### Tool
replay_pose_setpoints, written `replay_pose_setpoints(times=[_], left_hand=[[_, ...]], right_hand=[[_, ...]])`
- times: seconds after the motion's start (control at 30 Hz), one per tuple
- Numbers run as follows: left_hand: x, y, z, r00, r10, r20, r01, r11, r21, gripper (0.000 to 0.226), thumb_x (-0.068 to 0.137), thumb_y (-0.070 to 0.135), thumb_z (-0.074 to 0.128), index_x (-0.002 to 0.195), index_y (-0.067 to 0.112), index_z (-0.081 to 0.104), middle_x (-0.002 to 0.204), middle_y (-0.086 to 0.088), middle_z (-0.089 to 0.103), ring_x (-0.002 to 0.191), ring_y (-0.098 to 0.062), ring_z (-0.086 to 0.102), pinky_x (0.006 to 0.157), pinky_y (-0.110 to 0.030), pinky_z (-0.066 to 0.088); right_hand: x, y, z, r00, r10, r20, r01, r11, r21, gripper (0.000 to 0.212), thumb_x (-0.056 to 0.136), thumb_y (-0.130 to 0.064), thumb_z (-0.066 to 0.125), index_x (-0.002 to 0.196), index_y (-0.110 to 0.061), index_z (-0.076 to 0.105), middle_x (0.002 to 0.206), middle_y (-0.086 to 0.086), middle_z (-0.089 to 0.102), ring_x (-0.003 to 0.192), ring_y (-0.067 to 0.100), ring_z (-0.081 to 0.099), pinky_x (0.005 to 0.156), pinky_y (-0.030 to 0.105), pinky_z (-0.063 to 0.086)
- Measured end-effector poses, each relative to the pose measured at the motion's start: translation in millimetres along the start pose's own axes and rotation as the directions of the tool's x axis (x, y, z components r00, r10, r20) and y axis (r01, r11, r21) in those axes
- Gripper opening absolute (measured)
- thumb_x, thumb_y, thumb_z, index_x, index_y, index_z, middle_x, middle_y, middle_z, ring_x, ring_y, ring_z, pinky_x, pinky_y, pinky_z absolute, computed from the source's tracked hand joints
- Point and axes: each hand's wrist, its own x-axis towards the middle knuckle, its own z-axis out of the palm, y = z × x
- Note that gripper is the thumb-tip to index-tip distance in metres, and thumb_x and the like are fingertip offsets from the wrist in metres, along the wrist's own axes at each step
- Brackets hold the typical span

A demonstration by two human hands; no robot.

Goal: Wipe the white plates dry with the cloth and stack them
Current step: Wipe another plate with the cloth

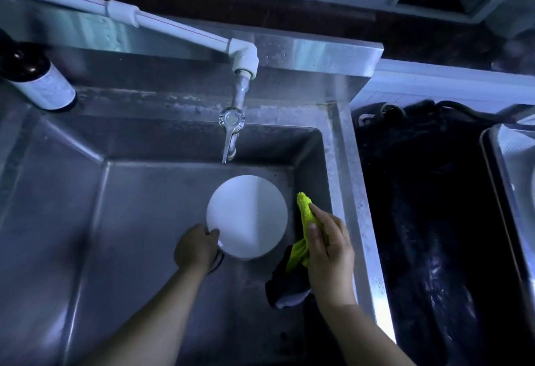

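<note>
A: Location of the round white plate?
B: In the grey steel sink; left hand pinches its near-left rim.
A: Right hand?
B: Grips yellow-green fleecy cloth, just right of plate.

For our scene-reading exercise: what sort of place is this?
Probably a kitchen washing-up area: a deep steel sink, a tap over it, and a white plate with a yellow-green cloth.

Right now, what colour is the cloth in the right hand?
The cloth is bright yellow-green and fuzzy; best seen in the head view.
</note>
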Motion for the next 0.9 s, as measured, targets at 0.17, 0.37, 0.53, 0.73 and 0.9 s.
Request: replay_pose_setpoints(times=[0.17, 0.37, 0.53, 0.73, 0.9], left_hand=[[-2, 1, -2, 0.999, -0.021, 0.027, 0.027, 0.973, -0.227, 0.023, 0.086, 0.027, 0.059, 0.072, 0.009, 0.057, 0.071, -0.006, 0.054, 0.071, -0.026, 0.053, 0.058, -0.031, 0.033], [-12, 17, 2, 0.957, -0.253, 0.138, 0.273, 0.639, -0.719, 0.020, 0.090, 0.020, 0.053, 0.083, 0.002, 0.056, 0.079, -0.012, 0.056, 0.064, -0.024, 0.050, 0.054, -0.029, 0.033], [-10, 22, 7, 0.969, -0.165, 0.183, 0.246, 0.649, -0.720, 0.028, 0.099, 0.032, 0.046, 0.114, 0.011, 0.057, 0.104, -0.012, 0.061, 0.081, -0.026, 0.057, 0.066, -0.031, 0.046], [-23, 12, 1, 0.955, -0.164, 0.247, 0.296, 0.564, -0.771, 0.034, 0.098, 0.039, 0.045, 0.118, 0.017, 0.061, 0.096, -0.003, 0.065, 0.087, -0.028, 0.063, 0.073, -0.038, 0.055], [-60, -4, -29, 0.983, -0.087, 0.163, 0.184, 0.535, -0.825, 0.029, 0.098, 0.046, 0.042, 0.091, 0.026, 0.063, 0.083, 0.002, 0.070, 0.068, -0.021, 0.067, 0.050, -0.029, 0.053]], right_hand=[[1, -1, -1, 1.000, 0.013, -0.008, -0.014, 1.000, -0.015, 0.038, 0.095, -0.007, 0.055, 0.110, -0.042, 0.057, 0.109, -0.020, 0.057, 0.108, 0.006, 0.054, 0.090, 0.014, 0.039], [-2, -4, -7, 1.000, 0.015, -0.015, -0.015, 1.000, -0.014, 0.039, 0.095, -0.006, 0.054, 0.109, -0.043, 0.056, 0.108, -0.019, 0.057, 0.108, 0.010, 0.054, 0.091, 0.019, 0.040], [-6, -4, -11, 0.999, 0.003, -0.036, -0.004, 1.000, -0.005, 0.036, 0.095, -0.006, 0.054, 0.109, -0.038, 0.058, 0.109, -0.012, 0.059, 0.109, 0.014, 0.054, 0.095, 0.032, 0.044], [-15, -3, -20, 1.000, -0.006, -0.026, 0.005, 1.000, -0.006, 0.034, 0.095, -0.009, 0.054, 0.110, -0.039, 0.059, 0.109, -0.014, 0.058, 0.109, 0.019, 0.055, 0.096, 0.042, 0.045], [-15, -5, -31, 0.999, 0.013, 0.040, -0.014, 1.000, 0.016, 0.026, 0.095, -0.019, 0.055, 0.114, -0.035, 0.066, 0.105, -0.013, 0.061, 0.094, 0.023, 0.065, 0.082, 0.045, 0.054]])
